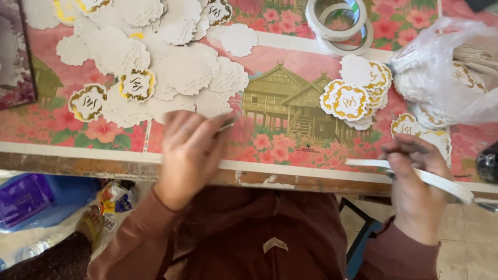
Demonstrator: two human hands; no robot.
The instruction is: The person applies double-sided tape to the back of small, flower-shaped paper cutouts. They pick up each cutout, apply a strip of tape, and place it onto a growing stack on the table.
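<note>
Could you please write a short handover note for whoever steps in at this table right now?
Left hand: pressing flat on a white scalloped card at the table edge, holding nothing.
Right hand: grips a white tape roll.
Spread pile of scalloped cards lies upper left, mostly blank side up; a neat stack, gold print up, sits centre right.
More cards fill the plastic bag; spare tape rolls lie at top.
Most cards in the spread pile remain loose.

**Work Surface and Surroundings**

The table (78, 155) carries a pink floral cover printed with a stilted wooden house (290, 103); its front edge is worn. Below the table, pale floor tiles (467, 243) show at right, blue plastic container (46, 199) at left.
</note>
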